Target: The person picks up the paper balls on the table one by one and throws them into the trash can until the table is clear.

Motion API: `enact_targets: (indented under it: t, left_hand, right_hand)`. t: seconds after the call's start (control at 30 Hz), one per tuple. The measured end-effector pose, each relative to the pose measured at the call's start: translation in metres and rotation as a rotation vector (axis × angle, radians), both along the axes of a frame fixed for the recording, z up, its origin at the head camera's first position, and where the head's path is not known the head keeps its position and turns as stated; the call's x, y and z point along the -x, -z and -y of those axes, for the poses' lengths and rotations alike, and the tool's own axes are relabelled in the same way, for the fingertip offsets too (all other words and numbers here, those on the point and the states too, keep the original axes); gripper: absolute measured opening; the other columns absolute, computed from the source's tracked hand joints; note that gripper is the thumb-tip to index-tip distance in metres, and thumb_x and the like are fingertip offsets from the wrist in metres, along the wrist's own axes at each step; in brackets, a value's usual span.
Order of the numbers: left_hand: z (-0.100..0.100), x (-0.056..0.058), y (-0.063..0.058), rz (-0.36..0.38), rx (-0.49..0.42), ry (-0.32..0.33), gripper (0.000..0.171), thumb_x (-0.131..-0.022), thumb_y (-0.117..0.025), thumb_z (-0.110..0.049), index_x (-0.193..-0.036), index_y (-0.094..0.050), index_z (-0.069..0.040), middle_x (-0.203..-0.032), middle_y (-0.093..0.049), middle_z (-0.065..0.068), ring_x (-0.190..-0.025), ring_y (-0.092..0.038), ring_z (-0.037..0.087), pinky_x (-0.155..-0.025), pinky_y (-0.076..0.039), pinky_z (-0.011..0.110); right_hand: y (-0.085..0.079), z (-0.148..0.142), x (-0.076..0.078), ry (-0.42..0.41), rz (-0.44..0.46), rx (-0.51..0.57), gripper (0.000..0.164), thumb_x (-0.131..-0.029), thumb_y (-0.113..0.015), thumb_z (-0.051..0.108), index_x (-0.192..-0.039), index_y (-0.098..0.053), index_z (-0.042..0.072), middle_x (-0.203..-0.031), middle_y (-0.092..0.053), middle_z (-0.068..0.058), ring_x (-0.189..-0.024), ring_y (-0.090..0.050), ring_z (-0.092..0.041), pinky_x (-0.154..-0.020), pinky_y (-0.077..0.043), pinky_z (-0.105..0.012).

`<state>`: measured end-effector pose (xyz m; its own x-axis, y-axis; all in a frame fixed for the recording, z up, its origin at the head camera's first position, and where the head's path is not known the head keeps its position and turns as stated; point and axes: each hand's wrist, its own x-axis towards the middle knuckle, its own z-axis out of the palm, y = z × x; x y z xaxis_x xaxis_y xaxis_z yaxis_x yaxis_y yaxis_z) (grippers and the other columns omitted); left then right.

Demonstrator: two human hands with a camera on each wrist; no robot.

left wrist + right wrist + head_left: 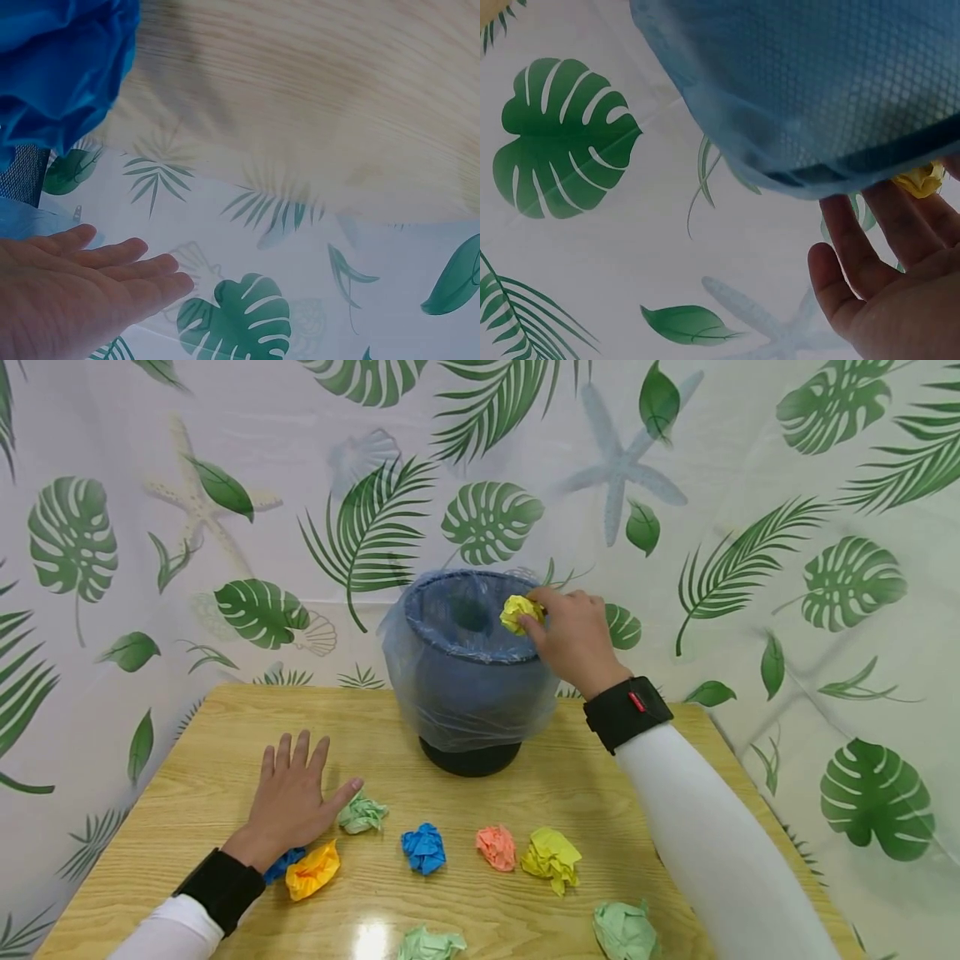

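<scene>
My right hand (pixel 573 635) pinches a crumpled yellow paper ball (pixel 519 614) over the right rim of a dark mesh bin (pixel 480 702) lined with a clear bluish bag. In the right wrist view, part of the yellow paper ball (pixel 921 180) shows behind the bin (pixel 780 90), above the fingers. My left hand (pixel 294 797) is spread flat with straight fingers, holding nothing. Its thumb is near a pale green paper ball (pixel 363 813). By the left wrist are an orange paper ball (pixel 312 870) and a partly hidden blue one (pixel 283 863).
Along the wooden table (pixel 360 727) lie another blue paper ball (pixel 423 848), a pink one (pixel 496 847), a larger yellow one (pixel 552 858) and two pale green ones (pixel 626 930) near the front edge. A leaf-patterned cloth (pixel 465 443) hangs behind the bin.
</scene>
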<state>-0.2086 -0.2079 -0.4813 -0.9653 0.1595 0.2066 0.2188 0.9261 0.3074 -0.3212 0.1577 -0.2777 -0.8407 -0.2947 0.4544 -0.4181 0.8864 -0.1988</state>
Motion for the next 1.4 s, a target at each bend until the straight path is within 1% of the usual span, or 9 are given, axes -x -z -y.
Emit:
enact_targets:
  t: [0.2,0.27,0.33,0.4,0.5,0.57,0.77,1.03,1.4]
  left_hand:
    - [0.002,0.000,0.001,0.014,-0.002,-0.005,0.090,-0.100,-0.051,-0.064,-0.157,-0.034,0.005,-0.161,-0.023,0.036,-0.149,-0.012,0.058,-0.119,-0.004,0.070]
    - [0.002,0.000,0.000,0.009,-0.003,-0.004,0.090,-0.100,-0.051,-0.063,-0.156,-0.035,0.005,-0.160,-0.023,0.037,-0.148,-0.013,0.059,-0.119,-0.005,0.070]
    - [0.002,0.000,0.000,0.004,-0.006,-0.002,0.090,-0.100,-0.051,-0.063,-0.156,-0.035,0.006,-0.160,-0.024,0.037,-0.148,-0.013,0.059,-0.119,-0.005,0.071]
    - [0.002,0.000,-0.001,0.005,-0.009,-0.003,0.089,-0.101,-0.052,-0.062,-0.156,-0.035,0.006,-0.160,-0.024,0.037,-0.148,-0.013,0.059,-0.119,-0.005,0.071]
    - [0.002,0.000,-0.002,0.015,-0.010,-0.002,0.089,-0.101,-0.052,-0.062,-0.156,-0.035,0.006,-0.160,-0.023,0.037,-0.148,-0.013,0.059,-0.119,-0.004,0.070]
    - [0.002,0.000,-0.002,0.021,-0.007,-0.004,0.089,-0.101,-0.051,-0.062,-0.157,-0.034,0.005,-0.160,-0.023,0.037,-0.149,-0.012,0.059,-0.119,-0.004,0.070]
    - [0.001,0.000,-0.003,0.016,-0.005,-0.004,0.089,-0.101,-0.052,-0.062,-0.156,-0.035,0.006,-0.160,-0.023,0.037,-0.148,-0.013,0.059,-0.119,-0.004,0.071]
    - [0.001,-0.001,-0.003,0.024,0.007,-0.011,0.090,-0.100,-0.051,-0.064,-0.156,-0.036,0.005,-0.160,-0.024,0.038,-0.148,-0.014,0.059,-0.119,-0.005,0.071]
    - [-0.001,0.000,-0.004,-0.003,0.011,0.000,0.087,-0.101,-0.052,-0.061,-0.155,-0.037,0.005,-0.159,-0.026,0.038,-0.148,-0.015,0.060,-0.118,-0.006,0.071]
  right_hand:
    - [0.003,0.002,0.001,-0.009,0.075,-0.021,0.045,-0.105,-0.061,0.034,-0.142,-0.061,0.008,-0.083,-0.069,-0.014,-0.095,-0.059,-0.039,-0.106,-0.033,-0.058]
    - [0.004,0.002,0.000,-0.019,0.096,-0.020,0.048,-0.106,-0.059,0.037,-0.144,-0.059,0.009,-0.079,-0.068,-0.013,-0.099,-0.061,-0.039,-0.108,-0.032,-0.058]
    - [0.006,0.001,0.000,-0.030,0.107,-0.012,0.050,-0.106,-0.057,0.039,-0.146,-0.057,0.009,-0.090,-0.072,-0.015,-0.108,-0.061,-0.041,-0.111,-0.032,-0.058]
    - [0.008,-0.001,-0.001,-0.043,0.109,0.016,0.052,-0.107,-0.055,0.041,-0.147,-0.056,0.009,-0.114,-0.071,-0.017,-0.123,-0.056,-0.042,-0.114,-0.033,-0.056]
    - [0.011,-0.006,-0.004,-0.052,0.105,0.061,0.054,-0.107,-0.053,0.043,-0.149,-0.054,0.009,-0.142,-0.059,-0.018,-0.135,-0.050,-0.040,-0.115,-0.035,-0.053]
    - [0.013,-0.010,-0.007,-0.058,0.094,0.088,0.056,-0.107,-0.052,0.045,-0.150,-0.053,0.008,-0.150,-0.052,-0.018,-0.140,-0.046,-0.038,-0.117,-0.034,-0.052]
    - [0.024,-0.031,-0.015,-0.069,0.064,0.129,0.062,-0.108,-0.048,0.045,-0.156,-0.043,0.006,-0.157,-0.040,-0.025,-0.146,-0.035,-0.043,-0.121,-0.026,-0.056]
    - [0.048,-0.061,-0.027,-0.070,0.081,0.165,0.076,-0.109,-0.040,0.053,-0.164,-0.019,0.006,-0.166,-0.026,-0.022,-0.153,-0.024,-0.042,-0.124,-0.018,-0.053]
    - [0.080,-0.088,-0.043,-0.042,0.048,0.105,0.075,-0.108,-0.046,0.048,-0.162,-0.024,0.000,-0.160,-0.032,-0.030,-0.147,-0.029,-0.050,-0.120,-0.019,-0.063]
